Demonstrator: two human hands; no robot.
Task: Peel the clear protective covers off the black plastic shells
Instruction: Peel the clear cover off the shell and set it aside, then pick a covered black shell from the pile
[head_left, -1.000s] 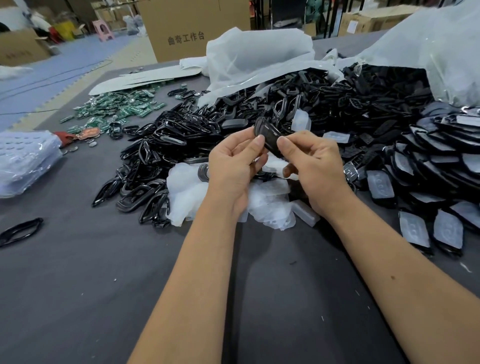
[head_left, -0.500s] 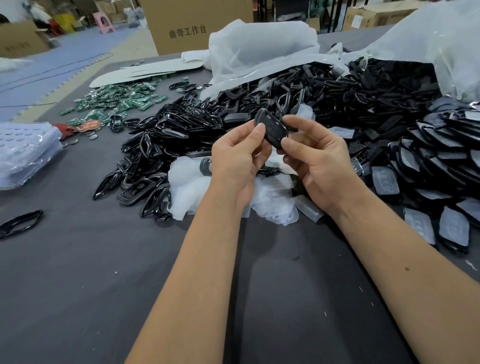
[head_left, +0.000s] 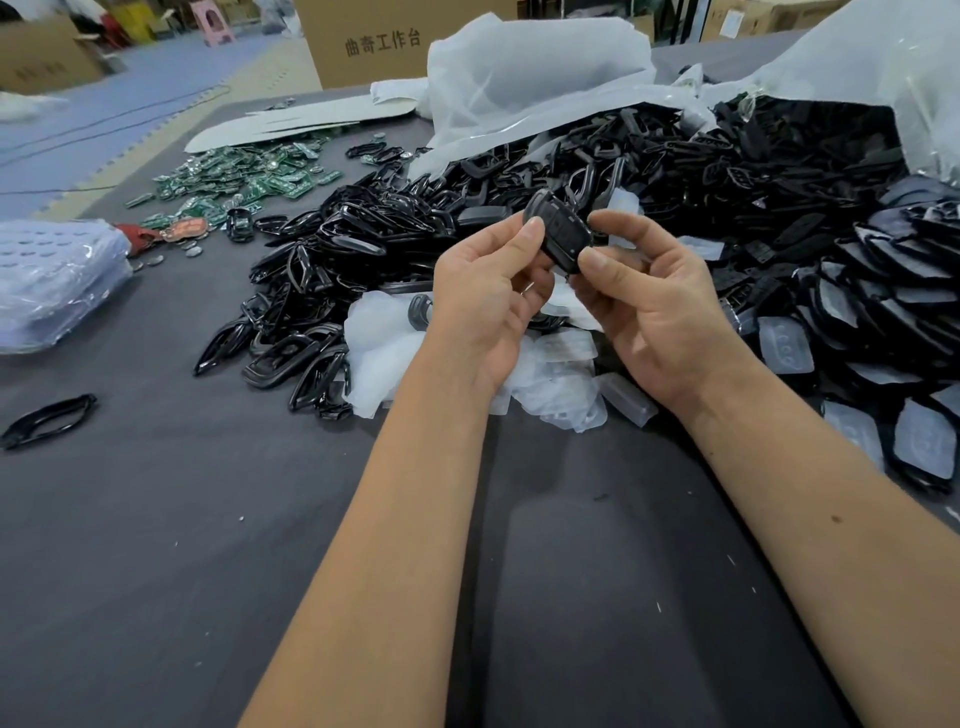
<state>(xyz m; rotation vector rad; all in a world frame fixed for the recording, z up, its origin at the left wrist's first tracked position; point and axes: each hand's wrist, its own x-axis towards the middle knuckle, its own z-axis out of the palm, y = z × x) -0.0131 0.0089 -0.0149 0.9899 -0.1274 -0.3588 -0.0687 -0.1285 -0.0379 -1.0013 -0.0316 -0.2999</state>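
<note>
I hold one black plastic shell (head_left: 558, 228) up above the table between both hands. My left hand (head_left: 488, 296) pinches its left end with thumb and fingers. My right hand (head_left: 652, 306) pinches its lower right end, thumb on top. Whether a clear cover is on this shell, I cannot tell. Under my hands lies a heap of loose clear covers (head_left: 556, 374). At the right lie black shells with clear covers on them (head_left: 784, 348).
A big pile of black frames and shells (head_left: 467, 208) spreads across the dark table (head_left: 208, 545). Green circuit boards (head_left: 244, 176) lie at the back left. White plastic bags (head_left: 519, 67), a cardboard box (head_left: 363, 41) and bagged trays (head_left: 47, 280) stand around.
Both hands have risen a little with the shell. The right thumb has slid onto the shell's lower end, and the right fingers have curled in behind it.
</note>
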